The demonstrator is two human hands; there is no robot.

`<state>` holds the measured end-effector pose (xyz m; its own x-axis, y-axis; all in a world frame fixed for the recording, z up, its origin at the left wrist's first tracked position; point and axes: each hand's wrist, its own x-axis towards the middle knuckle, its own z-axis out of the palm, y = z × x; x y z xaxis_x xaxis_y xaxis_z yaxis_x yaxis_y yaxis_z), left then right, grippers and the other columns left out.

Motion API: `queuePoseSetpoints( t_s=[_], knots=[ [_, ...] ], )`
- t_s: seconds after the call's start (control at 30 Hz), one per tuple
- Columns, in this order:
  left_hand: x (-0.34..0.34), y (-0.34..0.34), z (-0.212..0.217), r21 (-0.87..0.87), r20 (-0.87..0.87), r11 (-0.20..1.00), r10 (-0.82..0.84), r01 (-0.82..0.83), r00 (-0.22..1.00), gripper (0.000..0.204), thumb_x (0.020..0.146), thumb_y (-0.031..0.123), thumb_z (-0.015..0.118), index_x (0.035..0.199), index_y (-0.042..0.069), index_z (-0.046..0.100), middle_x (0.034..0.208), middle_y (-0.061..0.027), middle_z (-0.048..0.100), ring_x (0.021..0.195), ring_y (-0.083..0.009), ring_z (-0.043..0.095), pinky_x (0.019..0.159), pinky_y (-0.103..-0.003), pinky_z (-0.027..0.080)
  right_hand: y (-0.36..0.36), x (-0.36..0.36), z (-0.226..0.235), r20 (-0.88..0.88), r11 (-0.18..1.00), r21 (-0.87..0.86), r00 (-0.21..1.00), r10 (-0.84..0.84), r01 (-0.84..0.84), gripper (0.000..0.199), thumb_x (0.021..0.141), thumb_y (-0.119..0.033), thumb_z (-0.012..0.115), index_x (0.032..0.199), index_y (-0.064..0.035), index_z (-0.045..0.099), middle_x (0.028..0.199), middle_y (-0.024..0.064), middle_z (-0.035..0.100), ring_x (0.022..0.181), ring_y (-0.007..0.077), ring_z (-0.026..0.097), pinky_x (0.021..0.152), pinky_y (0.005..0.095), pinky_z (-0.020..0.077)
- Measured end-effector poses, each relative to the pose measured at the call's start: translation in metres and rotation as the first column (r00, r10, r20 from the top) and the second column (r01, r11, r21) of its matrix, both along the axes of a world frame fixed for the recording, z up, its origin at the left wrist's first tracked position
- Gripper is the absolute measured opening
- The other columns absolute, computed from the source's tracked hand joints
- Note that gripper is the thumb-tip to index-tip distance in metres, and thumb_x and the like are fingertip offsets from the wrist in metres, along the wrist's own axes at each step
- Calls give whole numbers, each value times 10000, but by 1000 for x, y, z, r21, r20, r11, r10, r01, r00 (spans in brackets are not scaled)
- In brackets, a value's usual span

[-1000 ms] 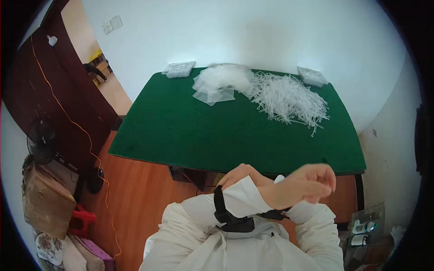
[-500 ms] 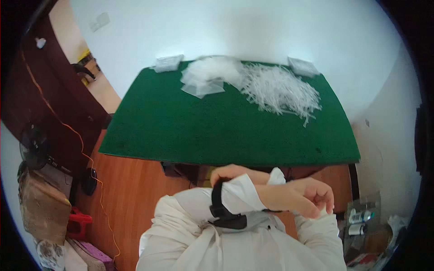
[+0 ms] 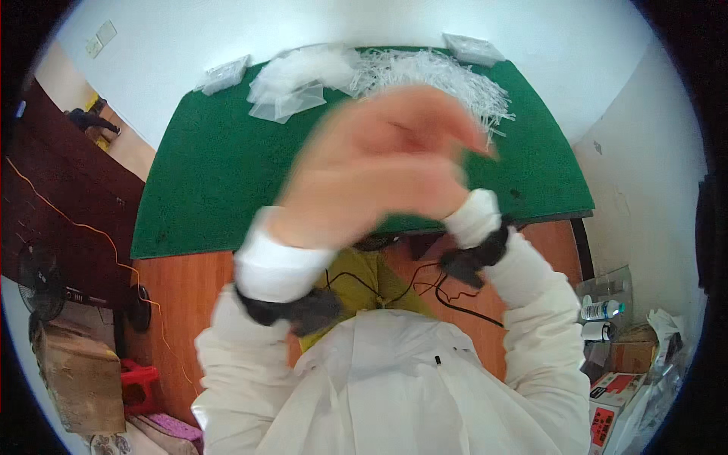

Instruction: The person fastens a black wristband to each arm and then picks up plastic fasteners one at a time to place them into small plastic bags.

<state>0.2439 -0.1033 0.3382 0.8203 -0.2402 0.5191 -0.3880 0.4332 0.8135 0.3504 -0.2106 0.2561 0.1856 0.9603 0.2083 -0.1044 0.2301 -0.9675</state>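
Note:
My left hand (image 3: 356, 144) is raised over the near part of the green table, large and smeared by motion. Its fingers curve toward the right. Just below them is my right hand (image 3: 432, 180), coming in from the right and partly covered, so its fingers cannot be made out. The two hands overlap in the picture; nothing held shows in either. Behind them a pile of thin clear plastic sticks (image 3: 425, 70) spreads over the far side of the green-covered table (image 3: 205, 174). Left of the pile lies a heap of clear plastic bags (image 3: 292, 95).
Filled clear packs stand at the back corners, one left (image 3: 226, 74) and one right (image 3: 474, 48). Black cables (image 3: 470, 311) hang below the table edge. A black fan (image 3: 39, 280), a cardboard box (image 3: 80, 371) and a red stool (image 3: 140, 379) are at left. A bottle (image 3: 603, 309) stands at right.
My crossed forearms have come apart, and both hands have risen from near my body to over the table. The view has tilted, so the table sits higher in the picture.

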Motion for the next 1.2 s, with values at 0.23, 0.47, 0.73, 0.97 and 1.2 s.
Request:
queuePoseSetpoints(
  t_s=[0.23, 0.47, 0.73, 0.97, 1.2],
  knots=[
    [-105, 201, -82, 741, 406, 3, 794, -671, 452, 92, 804, 31, 594, 888, 22, 559, 742, 26, 472, 630, -45, 392, 563, -184, 333, -141, 91, -17, 475, 726, -146, 692, -544, 672, 167, 823, -111, 589, 957, -19, 553, 781, 10, 545, 683, 89, 520, 631, 222, 430],
    [-266, 273, -152, 821, 370, -277, 924, -500, 95, 56, 824, 38, 569, 858, 11, 532, 758, 23, 472, 684, -65, 419, 624, -207, 361, -308, 91, -51, 742, 389, -103, 331, -583, 916, 82, 821, -68, 568, 887, -20, 555, 734, -17, 520, 659, 62, 482, 608, 207, 403],
    [-300, 173, -263, 891, 67, -43, 997, -452, 37, 136, 786, 34, 595, 918, 8, 577, 848, -26, 559, 798, -128, 528, 751, -273, 442, -337, 24, -132, 771, 333, -343, 466, -434, 878, 103, 786, -55, 609, 869, -6, 574, 756, 30, 566, 687, 90, 525, 601, 231, 434],
    [-158, 60, -292, 883, 66, 234, 798, -408, 600, 559, 769, 268, 631, 1233, 19, 443, 1242, -203, 438, 1195, -349, 363, 1001, -427, 285, -239, -26, -255, 481, 549, -568, 788, -384, 614, 360, 804, -67, 565, 1154, -17, 502, 1033, 66, 577, 916, 149, 571, 747, 269, 478],
    [-98, 6, -308, 964, 254, -74, 537, -255, 804, 440, 738, 222, 645, 1125, 41, 540, 1223, -161, 447, 1194, -346, 345, 986, -464, 293, -164, -60, -207, -99, 620, -713, 829, -551, 327, 391, 826, -200, 581, 1153, 0, 502, 1027, 66, 578, 909, 132, 560, 782, 257, 445]
  ],
)
